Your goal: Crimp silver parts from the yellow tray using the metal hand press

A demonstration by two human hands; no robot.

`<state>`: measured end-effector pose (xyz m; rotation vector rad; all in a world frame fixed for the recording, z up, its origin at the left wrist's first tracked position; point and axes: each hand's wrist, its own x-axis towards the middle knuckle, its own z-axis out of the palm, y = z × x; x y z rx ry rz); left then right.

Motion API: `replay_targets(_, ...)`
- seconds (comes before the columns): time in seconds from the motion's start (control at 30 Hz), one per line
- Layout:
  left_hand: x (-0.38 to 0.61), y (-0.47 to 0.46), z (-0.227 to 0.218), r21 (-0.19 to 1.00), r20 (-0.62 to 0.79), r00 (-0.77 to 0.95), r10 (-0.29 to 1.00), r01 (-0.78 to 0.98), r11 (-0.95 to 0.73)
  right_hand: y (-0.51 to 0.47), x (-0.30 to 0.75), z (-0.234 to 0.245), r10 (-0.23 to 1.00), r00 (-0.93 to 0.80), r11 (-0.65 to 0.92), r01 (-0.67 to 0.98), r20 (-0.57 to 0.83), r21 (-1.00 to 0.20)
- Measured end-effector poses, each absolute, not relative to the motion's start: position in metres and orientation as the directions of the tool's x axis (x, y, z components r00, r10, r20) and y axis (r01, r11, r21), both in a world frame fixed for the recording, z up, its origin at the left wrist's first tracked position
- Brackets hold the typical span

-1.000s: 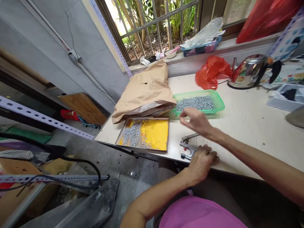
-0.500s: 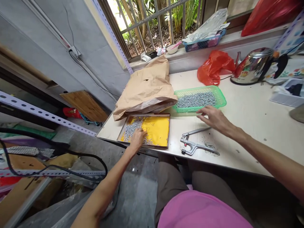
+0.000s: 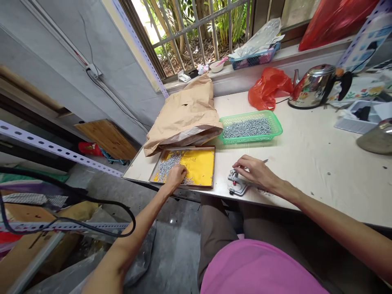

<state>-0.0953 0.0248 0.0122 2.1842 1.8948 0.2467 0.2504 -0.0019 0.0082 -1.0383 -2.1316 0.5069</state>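
My left hand (image 3: 178, 174) is in a shallow tray (image 3: 213, 171) lined with a yellow sheet (image 3: 200, 163). Its fingers are pinched together over small silver metal pieces (image 3: 168, 165) heaped on the tray's left side. Whatever is between the fingertips is too small to make out. Over the grey metal hand pliers (image 3: 240, 188), which have a C-shaped jaw, a spring and a red part, hovers my right hand (image 3: 255, 172). Its fingers are bent but apart, covering most of the handles; whether they touch the tool is unclear. Similar silver pieces fill a green plastic basket (image 3: 277, 130) behind.
Behind the tray lies a large brown paper sack (image 3: 186, 112). A red plastic bag (image 3: 266, 90), a steel kettle (image 3: 314, 87) and a pale plastic bin (image 3: 352, 122) stand toward the back right. The table's front edge runs just before my lap.
My right hand has come down and toward me from near the green basket to above the pliers. My left hand stays in the tray. The view has shifted slightly.
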Motion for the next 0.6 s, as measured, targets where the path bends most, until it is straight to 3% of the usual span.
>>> replay_targets(0.2,-0.089,0.022,0.014,0.385,0.000,-0.007,1.000,0.923,0.007,0.007,0.186,0.008,0.828,-0.394,0.534,0.340,0.398,-0.774)
replay_targets(0.27,-0.078,0.017,0.014,0.567,-0.009,-0.058,0.998,0.822,0.053,0.011,0.162,0.006,0.862,-0.373,0.457,0.278,0.343,-0.845)
replay_targets(0.33,-0.063,0.009,0.015,0.811,-0.027,-0.108,0.994,0.579,0.085,0.015,0.141,0.005,0.898,-0.349,0.355,0.219,0.267,-0.909)
replay_targets(0.4,-0.047,-0.003,0.016,0.945,-0.037,-0.142,0.989,0.316,0.081,0.018,0.125,0.004,0.923,-0.324,0.273,0.178,0.205,-0.946)
replay_targets(0.5,-0.031,-0.020,0.018,0.981,-0.040,-0.155,0.987,0.182,0.068,0.020,0.111,0.005,0.927,-0.311,0.274,0.185,0.208,-0.944)
replay_targets(0.6,-0.028,-0.026,0.020,0.981,-0.083,-0.135,0.987,0.161,0.105,0.022,0.111,0.005,0.876,-0.366,0.424,0.269,0.315,-0.865)
